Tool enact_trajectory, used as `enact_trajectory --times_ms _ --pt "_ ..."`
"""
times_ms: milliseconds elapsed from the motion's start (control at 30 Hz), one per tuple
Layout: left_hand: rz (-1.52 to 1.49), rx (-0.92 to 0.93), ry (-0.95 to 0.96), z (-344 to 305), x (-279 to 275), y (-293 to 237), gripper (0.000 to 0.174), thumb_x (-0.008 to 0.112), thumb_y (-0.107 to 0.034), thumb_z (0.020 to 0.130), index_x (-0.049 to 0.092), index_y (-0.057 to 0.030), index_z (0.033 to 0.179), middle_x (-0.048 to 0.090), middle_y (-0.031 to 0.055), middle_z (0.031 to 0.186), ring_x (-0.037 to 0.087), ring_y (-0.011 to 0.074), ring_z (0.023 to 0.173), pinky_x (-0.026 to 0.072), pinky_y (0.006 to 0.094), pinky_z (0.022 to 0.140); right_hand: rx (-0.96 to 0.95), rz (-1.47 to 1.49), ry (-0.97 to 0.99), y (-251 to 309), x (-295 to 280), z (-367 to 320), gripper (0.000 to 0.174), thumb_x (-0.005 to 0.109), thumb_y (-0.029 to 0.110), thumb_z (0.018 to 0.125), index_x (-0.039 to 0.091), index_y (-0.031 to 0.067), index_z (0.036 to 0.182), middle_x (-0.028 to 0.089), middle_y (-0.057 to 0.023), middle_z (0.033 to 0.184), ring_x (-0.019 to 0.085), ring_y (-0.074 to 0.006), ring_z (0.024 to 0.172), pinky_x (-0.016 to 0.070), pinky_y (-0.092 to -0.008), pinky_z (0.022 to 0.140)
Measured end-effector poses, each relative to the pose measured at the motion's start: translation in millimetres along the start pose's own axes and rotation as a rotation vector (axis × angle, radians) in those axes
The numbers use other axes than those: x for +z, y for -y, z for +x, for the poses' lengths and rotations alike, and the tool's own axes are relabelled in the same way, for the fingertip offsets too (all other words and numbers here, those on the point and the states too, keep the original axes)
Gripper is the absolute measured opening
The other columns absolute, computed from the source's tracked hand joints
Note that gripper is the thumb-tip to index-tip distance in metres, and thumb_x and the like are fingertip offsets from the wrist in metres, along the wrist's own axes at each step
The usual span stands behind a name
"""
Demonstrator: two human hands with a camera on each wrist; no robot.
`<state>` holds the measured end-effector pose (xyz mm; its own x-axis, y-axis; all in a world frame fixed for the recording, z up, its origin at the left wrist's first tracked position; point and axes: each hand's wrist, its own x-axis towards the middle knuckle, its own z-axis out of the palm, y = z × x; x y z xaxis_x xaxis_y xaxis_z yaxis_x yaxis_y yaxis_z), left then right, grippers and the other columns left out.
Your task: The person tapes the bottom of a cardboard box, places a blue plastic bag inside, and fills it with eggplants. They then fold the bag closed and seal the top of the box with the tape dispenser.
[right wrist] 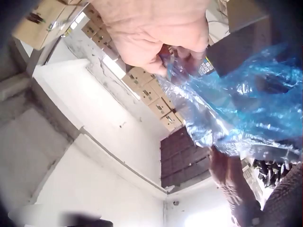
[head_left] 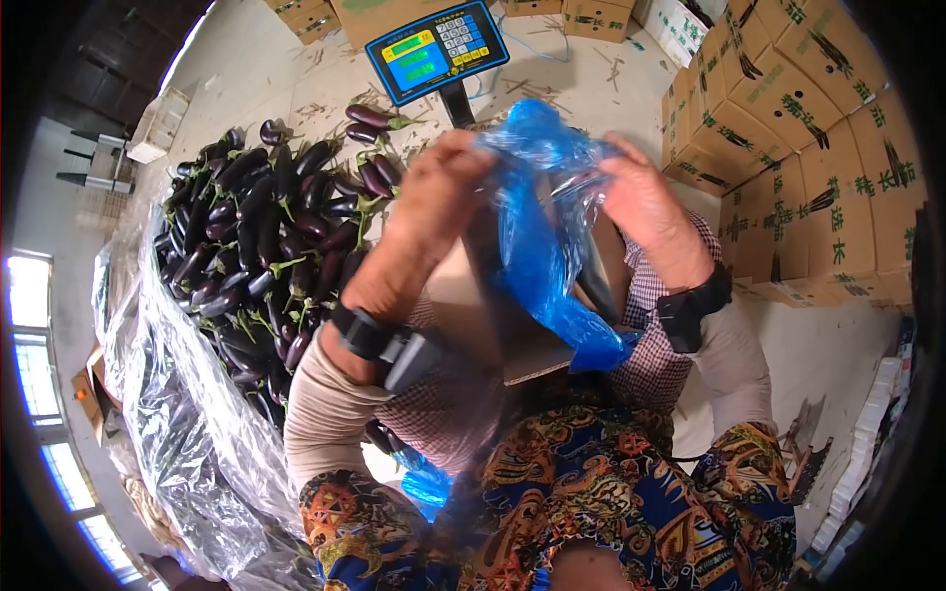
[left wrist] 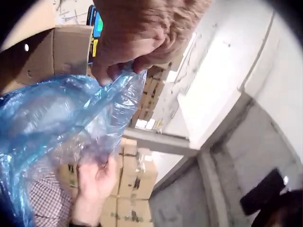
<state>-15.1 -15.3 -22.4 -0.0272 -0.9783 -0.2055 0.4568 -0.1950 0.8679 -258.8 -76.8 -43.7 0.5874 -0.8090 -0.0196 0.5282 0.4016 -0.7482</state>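
Eggplant pile [head_left: 266, 227] on clear sheeting [head_left: 177, 414] left, stack of printed cartons [head_left: 818, 148] right, cardboard box [head_left: 455, 291] near, under the hands. Blue plastic bag [head_left: 537, 236] hangs between both hands above the box, scale display [head_left: 437, 47] beyond it at far centre. Left hand [head_left: 434, 202] pinches the bag's top edge, thumb against fingers; right hand [head_left: 645, 202] pinches the film opposite. Looks like the mouth is being opened. Keep each pinch on one layer only and pull apart evenly, no yanking, since thin film likely tears.
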Motion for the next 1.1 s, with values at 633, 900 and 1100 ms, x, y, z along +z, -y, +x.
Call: enact_trajectory --times_ms 633,900,1100 --pt "0.645 0.026 0.046 -51.5 -123.7 -30.4 0.021 0.06 -0.022 0.096 0.062 -0.0036 0.087 0.055 -0.0057 0.076 0.048 0.0047 0.073 0.04 0.0225 0.068 0.25 -1.248 0.083 78.7 -40.7 -19.5 0.017 0.058 0.021 0.095 0.06 0.006 0.088 0.046 0.0058 0.071 0.042 -0.0036 0.065 0.036 -0.0211 0.058" --pt "0.866 0.098 0.037 -17.5 -130.3 -18.7 0.019 0.059 -0.02 0.097 0.058 -0.0043 0.086 0.048 -0.0068 0.074 0.041 0.0032 0.069 0.0353 0.0212 0.064 -0.002 -1.357 -0.022 49.8 -63.0 46.8 0.024 0.058 0.026 0.095 0.062 0.003 0.087 0.05 0.0045 0.068 0.045 -0.0052 0.063 0.0382 -0.0227 0.056" --pt "0.924 0.314 -0.135 18.5 -138.6 -14.1 0.022 0.056 -0.022 0.098 0.057 -0.0021 0.089 0.048 -0.003 0.072 0.042 0.0079 0.068 0.0377 0.024 0.063 -0.125 -1.274 -0.189 44.5 -68.3 90.6 0.027 0.06 0.029 0.094 0.065 0.0026 0.094 0.051 0.0042 0.068 0.045 -0.0049 0.065 0.0388 -0.0227 0.059"
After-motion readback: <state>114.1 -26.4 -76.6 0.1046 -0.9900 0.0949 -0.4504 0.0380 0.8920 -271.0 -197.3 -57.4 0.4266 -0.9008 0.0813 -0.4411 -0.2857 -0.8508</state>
